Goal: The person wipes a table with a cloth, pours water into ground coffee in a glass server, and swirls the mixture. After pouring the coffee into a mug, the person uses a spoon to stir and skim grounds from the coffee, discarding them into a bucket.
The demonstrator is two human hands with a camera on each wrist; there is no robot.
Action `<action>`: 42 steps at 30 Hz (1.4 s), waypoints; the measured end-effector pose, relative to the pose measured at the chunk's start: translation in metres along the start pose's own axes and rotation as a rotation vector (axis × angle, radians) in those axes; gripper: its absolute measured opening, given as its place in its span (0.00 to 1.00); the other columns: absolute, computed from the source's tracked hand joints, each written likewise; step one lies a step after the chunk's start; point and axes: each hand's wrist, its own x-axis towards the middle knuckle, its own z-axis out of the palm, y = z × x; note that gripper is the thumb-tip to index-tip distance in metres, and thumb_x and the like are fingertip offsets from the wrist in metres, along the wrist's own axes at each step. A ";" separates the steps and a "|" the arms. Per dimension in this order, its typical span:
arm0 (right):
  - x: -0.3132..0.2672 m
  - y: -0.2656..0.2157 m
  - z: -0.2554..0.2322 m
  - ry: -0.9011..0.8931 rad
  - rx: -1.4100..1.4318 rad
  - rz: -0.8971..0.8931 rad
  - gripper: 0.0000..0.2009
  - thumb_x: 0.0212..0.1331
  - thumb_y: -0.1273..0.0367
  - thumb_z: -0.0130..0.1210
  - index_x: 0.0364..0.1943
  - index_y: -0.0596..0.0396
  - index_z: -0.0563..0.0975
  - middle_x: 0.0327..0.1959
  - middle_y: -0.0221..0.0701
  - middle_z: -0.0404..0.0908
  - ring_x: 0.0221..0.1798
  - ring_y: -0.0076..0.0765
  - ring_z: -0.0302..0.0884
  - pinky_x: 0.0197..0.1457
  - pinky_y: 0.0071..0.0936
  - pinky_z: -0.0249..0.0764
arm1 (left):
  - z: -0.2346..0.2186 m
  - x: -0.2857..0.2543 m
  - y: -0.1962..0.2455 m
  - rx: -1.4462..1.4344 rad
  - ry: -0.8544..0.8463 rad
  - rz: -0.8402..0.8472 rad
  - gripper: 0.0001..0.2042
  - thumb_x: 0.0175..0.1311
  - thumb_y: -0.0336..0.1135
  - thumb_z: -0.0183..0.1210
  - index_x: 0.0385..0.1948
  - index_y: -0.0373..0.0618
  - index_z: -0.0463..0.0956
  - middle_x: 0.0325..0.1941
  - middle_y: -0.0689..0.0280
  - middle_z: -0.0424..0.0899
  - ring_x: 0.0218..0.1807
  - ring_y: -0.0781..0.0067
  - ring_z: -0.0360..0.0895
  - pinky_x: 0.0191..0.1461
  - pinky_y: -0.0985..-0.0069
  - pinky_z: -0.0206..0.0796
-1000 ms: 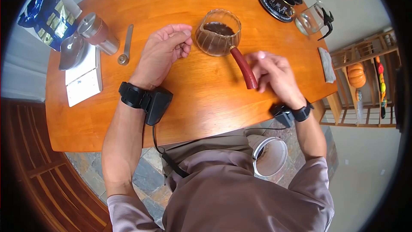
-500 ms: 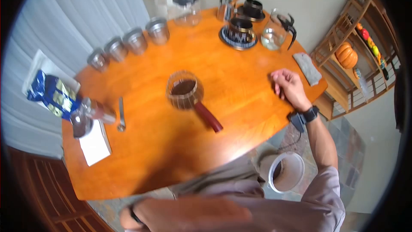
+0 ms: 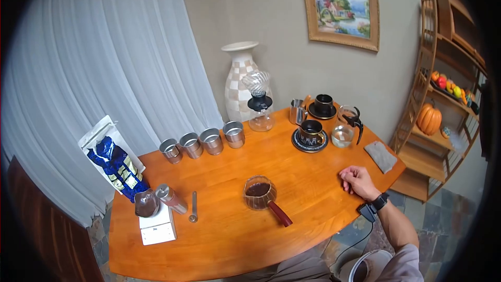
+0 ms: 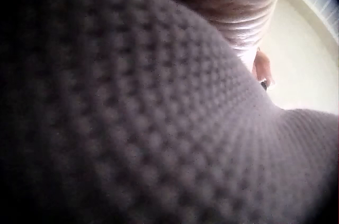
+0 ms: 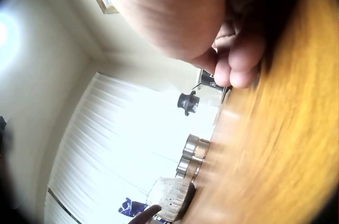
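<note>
My right hand [image 3: 358,182] rests on the table's right side, fingers loosely curled, holding nothing. In the right wrist view its curled fingertips [image 5: 241,70] lie close over the wood. To its left stands a ribbed glass coffee server [image 3: 260,192] with dark coffee inside and a red-brown handle [image 3: 280,214] pointing toward the near edge. My left hand is outside the head view. The left wrist view shows a blurred knit shirt [image 4: 159,113] up close, with wrinkled skin of the left hand [image 4: 238,7] above it; most of its fingers are hidden.
Several metal canisters [image 3: 211,141] line the back edge beside a glass dripper [image 3: 259,102]. Back right are black cups [image 3: 311,131], a glass pot [image 3: 343,134] and a grey cloth [image 3: 381,156]. At left: a white scale [image 3: 157,232], a grinder [image 3: 171,198], a scoop [image 3: 194,209], a blue bag [image 3: 117,169].
Both hands have moved away from the coffee server, the right one to the right side of the table, the left one down out of the head view. The head view has tilted up.
</note>
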 end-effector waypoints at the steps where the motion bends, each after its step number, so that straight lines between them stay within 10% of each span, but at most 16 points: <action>1: 0.000 -0.001 0.000 -0.001 -0.002 -0.012 0.08 0.70 0.68 0.52 0.39 0.59 0.78 0.20 0.24 0.78 0.19 0.16 0.73 0.19 0.13 0.65 | 0.003 0.002 0.003 -0.016 0.023 0.016 0.56 0.52 0.78 0.52 0.71 0.34 0.52 0.74 0.44 0.56 0.76 0.50 0.56 0.75 0.52 0.48; 29: -0.004 -0.003 0.001 0.038 -0.033 -0.071 0.07 0.69 0.69 0.51 0.37 0.58 0.77 0.19 0.24 0.77 0.18 0.16 0.72 0.18 0.14 0.64 | 0.071 -0.007 0.041 -0.758 0.860 0.418 0.62 0.51 0.85 0.42 0.74 0.34 0.40 0.79 0.44 0.42 0.80 0.47 0.43 0.78 0.45 0.39; 31: -0.002 0.001 0.002 0.049 0.015 -0.081 0.07 0.69 0.68 0.51 0.38 0.58 0.77 0.19 0.23 0.76 0.17 0.15 0.71 0.18 0.14 0.63 | 0.038 -0.024 0.007 -0.879 0.796 0.397 0.66 0.46 0.89 0.34 0.75 0.37 0.33 0.81 0.45 0.31 0.82 0.49 0.30 0.79 0.45 0.24; 38: 0.001 0.001 0.002 0.044 -0.028 -0.062 0.06 0.70 0.69 0.52 0.40 0.57 0.77 0.18 0.23 0.75 0.17 0.14 0.69 0.17 0.12 0.61 | 0.034 -0.047 -0.022 -1.058 0.889 0.377 0.66 0.48 0.88 0.37 0.74 0.31 0.32 0.80 0.41 0.33 0.81 0.45 0.32 0.78 0.41 0.27; 42: 0.004 0.006 0.002 0.058 0.012 -0.048 0.07 0.70 0.68 0.52 0.40 0.56 0.77 0.19 0.22 0.75 0.18 0.14 0.70 0.17 0.12 0.60 | 0.069 -0.044 -0.011 -0.777 0.435 0.513 0.62 0.51 0.85 0.42 0.75 0.35 0.41 0.79 0.41 0.43 0.80 0.47 0.41 0.79 0.46 0.34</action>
